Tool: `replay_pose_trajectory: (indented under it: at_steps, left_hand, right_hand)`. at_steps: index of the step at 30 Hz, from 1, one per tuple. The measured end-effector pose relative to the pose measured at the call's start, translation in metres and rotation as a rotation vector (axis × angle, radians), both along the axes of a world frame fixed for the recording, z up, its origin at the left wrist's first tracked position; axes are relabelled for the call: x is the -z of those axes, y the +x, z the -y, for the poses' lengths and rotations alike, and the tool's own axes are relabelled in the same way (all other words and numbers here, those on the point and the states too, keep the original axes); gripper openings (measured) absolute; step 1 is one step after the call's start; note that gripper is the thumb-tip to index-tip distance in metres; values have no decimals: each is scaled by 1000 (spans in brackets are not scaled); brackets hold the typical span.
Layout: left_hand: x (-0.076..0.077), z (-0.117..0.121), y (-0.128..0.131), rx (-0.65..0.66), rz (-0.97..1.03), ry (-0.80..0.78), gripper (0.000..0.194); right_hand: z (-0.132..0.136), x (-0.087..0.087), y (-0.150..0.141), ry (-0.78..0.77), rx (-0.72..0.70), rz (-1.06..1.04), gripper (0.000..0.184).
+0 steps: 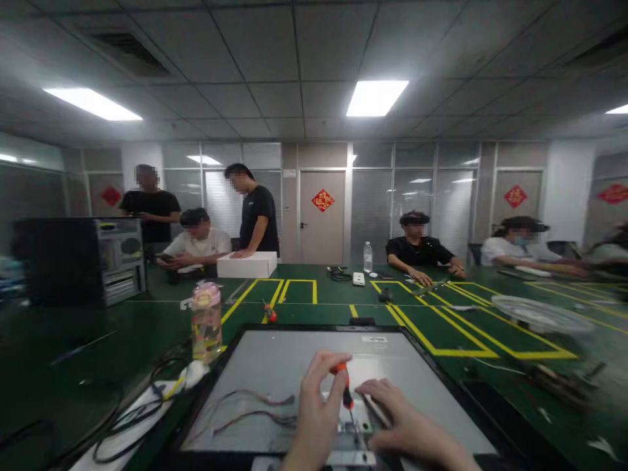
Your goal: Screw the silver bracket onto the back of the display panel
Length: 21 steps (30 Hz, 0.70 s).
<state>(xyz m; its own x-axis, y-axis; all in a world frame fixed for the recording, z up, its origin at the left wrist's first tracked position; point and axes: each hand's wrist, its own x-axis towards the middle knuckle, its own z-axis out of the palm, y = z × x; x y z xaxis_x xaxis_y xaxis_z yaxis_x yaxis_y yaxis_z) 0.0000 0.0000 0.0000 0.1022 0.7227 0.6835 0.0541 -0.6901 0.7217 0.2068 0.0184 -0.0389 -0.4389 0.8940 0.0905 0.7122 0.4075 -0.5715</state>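
Fingers of my left hand (pixel 321 399) are closed round the top of a small orange-and-black screwdriver (pixel 347 394), held upright with its shaft pointing down. Below its tip lies a metal bracket or board (pixel 360 422) on the back of a large flat display panel (pixel 255 356) with a black frame. My right hand (pixel 402 418) rests just right of the screwdriver, fingers spread and touching the bracket area; a dark strip shows under the fingers. Thin wires with connectors (pixel 260 396) lie on the panel, left of my left hand.
A drink bottle (pixel 206 320) and black cables (pixel 132 418) stand and lie to the left. Beyond the panel is a red screwdriver (pixel 269 313). A computer case (pixel 120 261) stands far left, a white box (pixel 248 264) at the back. Several people sit or stand around the table.
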Motion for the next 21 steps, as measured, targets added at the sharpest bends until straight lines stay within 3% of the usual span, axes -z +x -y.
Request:
replay_pose_trajectory:
  at_steps: [7, 13, 18, 21]
  left_hand:
    - [-6, 2, -3, 79, 9, -54, 32]
    - [-11, 4, -4, 25, 9, -49, 30]
    - [-14, 7, -3, 143, 28, -131, 35]
    - [-15, 7, -2, 64, -15, -89, 29]
  right_hand:
    - [0, 3, -2, 38, 15, -41, 68]
    - [1, 0, -1, 47, -2, -40, 67]
    - [0, 0, 0, 53, -10, -34, 67]
    - [0, 0, 0, 68, -17, -43, 66]
